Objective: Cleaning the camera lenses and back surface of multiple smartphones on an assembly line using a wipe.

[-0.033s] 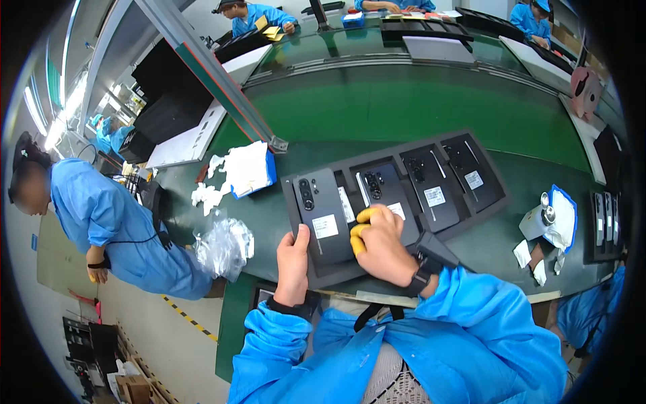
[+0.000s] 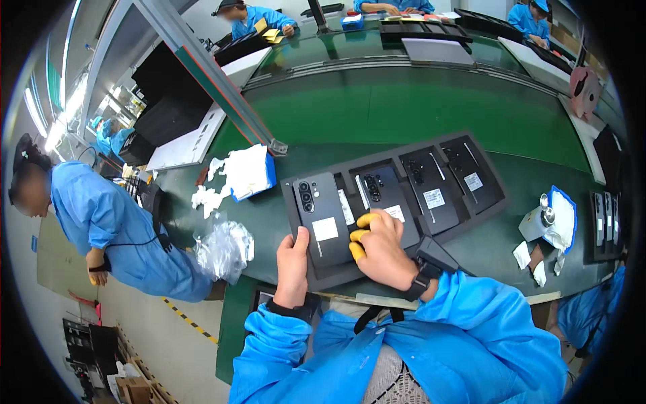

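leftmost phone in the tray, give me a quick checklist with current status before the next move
1. Leftmost phone lies back up in the black tray: ok.
2. Left hand steadies it, thumb on its lower left edge: ok.
3. Right hand rests at the phone's right edge, yellow finger cots on: ok.
4. White sticker flat on the phone's back: ok.
5. Other three phones seated in their slots: ok.
6. Phone fully seated in its slot: cannot tell, the hands cover its lower edge.
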Motion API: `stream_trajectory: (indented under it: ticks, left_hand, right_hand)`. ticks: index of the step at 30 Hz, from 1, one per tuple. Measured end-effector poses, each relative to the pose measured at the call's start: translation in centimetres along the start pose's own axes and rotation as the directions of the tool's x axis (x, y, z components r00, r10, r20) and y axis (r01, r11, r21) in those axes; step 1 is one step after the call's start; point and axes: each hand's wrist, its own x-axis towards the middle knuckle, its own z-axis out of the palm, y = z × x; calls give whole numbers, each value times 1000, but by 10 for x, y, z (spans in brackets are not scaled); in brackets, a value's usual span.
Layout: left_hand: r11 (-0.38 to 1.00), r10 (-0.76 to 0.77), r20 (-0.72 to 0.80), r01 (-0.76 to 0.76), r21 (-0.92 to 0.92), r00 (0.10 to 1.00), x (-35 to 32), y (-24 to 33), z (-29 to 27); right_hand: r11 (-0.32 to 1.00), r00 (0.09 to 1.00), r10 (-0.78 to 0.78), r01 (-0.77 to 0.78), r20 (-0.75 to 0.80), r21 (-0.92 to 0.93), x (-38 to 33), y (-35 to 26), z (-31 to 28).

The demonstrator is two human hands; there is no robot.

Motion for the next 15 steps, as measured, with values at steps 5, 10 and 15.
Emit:
stream_trajectory:
  ticks: [5,10,15]
  left_hand:
    - [997,-58,48,60,-56,997,1,2,-1]
    - [995,-70,79,75,-61,994,28,3,14]
    - [998,-19,129,27,-65,991,72,16,39]
  right_hand:
    - [997,988,78,-74,134,-38,-10,0,-12]
    - [999,994,32,-28,-101,44,-41,6,-47]
    - [992,984,116,-108,-136,64,-101,34,-65]
